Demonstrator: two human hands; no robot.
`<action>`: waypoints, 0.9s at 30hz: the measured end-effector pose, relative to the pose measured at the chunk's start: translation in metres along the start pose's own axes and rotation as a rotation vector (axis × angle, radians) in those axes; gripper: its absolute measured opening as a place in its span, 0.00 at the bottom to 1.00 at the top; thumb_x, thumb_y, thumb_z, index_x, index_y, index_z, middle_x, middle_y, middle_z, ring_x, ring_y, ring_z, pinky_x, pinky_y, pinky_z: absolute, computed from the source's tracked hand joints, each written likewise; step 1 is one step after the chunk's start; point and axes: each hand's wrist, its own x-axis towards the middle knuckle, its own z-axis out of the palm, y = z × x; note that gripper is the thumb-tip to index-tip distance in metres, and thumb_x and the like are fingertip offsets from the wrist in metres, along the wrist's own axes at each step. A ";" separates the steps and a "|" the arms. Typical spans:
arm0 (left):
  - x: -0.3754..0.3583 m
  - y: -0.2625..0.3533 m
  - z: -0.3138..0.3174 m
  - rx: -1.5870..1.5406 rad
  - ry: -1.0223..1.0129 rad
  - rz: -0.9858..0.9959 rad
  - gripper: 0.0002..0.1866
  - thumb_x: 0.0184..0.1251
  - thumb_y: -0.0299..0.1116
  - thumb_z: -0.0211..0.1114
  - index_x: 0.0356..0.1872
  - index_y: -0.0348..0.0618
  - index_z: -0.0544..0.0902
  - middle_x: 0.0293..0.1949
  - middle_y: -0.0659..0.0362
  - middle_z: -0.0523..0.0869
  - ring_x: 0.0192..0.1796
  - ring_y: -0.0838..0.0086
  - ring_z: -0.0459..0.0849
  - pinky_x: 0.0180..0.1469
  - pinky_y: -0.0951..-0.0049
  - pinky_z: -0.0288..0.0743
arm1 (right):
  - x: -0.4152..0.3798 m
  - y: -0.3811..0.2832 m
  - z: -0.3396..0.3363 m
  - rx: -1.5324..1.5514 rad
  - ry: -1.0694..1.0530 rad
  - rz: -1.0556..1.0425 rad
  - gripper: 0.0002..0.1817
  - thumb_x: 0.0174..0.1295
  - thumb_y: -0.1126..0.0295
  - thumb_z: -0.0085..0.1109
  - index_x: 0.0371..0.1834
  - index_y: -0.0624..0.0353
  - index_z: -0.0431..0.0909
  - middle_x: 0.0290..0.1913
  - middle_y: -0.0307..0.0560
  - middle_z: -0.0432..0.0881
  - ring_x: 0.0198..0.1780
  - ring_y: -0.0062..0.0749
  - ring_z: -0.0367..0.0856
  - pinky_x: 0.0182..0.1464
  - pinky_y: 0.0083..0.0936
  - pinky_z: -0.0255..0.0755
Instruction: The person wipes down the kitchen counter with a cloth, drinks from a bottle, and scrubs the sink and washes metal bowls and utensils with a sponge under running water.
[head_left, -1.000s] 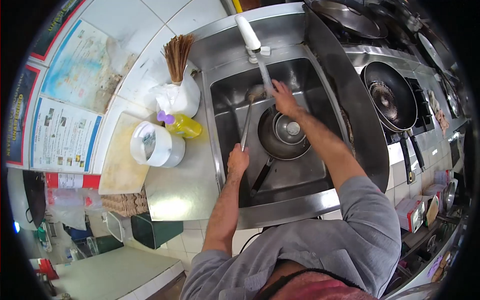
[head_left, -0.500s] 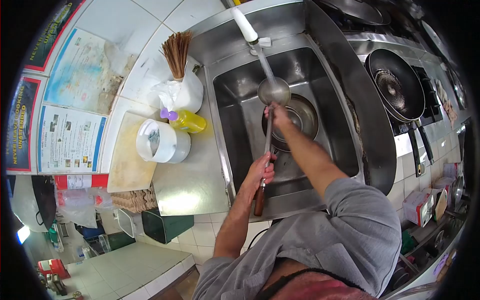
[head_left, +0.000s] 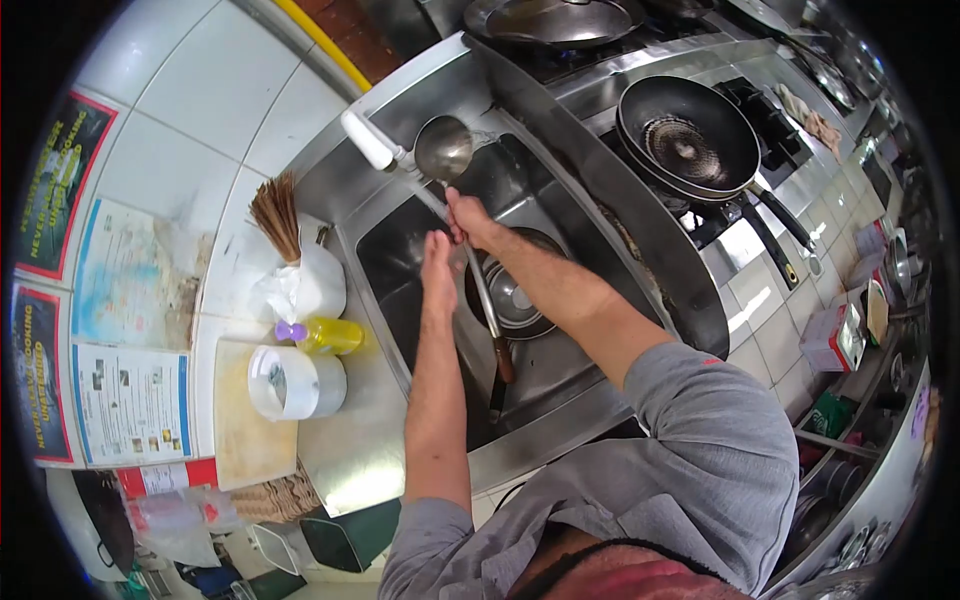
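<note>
My right hand [head_left: 470, 218] is closed round the upper shaft of a long metal ladle [head_left: 443, 150], just below its round bowl. The ladle slants across the sink, its wooden handle end [head_left: 504, 360] low toward me. My left hand [head_left: 437, 268] is off the ladle, its fingers stretched out beside the shaft and just under the water stream. A white tap [head_left: 367, 140] runs water down toward both hands. Below, a round metal pan [head_left: 516, 318] rests in the sink basin [head_left: 550, 385], partly hidden by my right forearm.
Left of the sink stand a yellow bottle [head_left: 335, 336] with a purple cap, a white tub [head_left: 300, 385] and a stick brush [head_left: 277, 218] in a white container. A cutting board [head_left: 250, 440] lies there. Right, black frying pans [head_left: 690, 140] sit on the stove.
The ladle's bowl has moved out of the stream, up beside the tap. My left hand has let go of the lower shaft and come up near the right hand. The view has turned.
</note>
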 end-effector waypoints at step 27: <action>0.043 0.027 0.033 -0.300 0.033 -0.093 0.14 0.65 0.42 0.53 0.23 0.46 0.70 0.11 0.69 0.58 0.12 0.81 0.58 0.14 0.78 0.55 | -0.267 -0.029 -0.117 -1.256 0.279 -0.184 0.17 0.57 0.64 0.56 0.43 0.66 0.67 0.37 0.65 0.77 0.43 0.57 0.76 0.44 0.41 0.69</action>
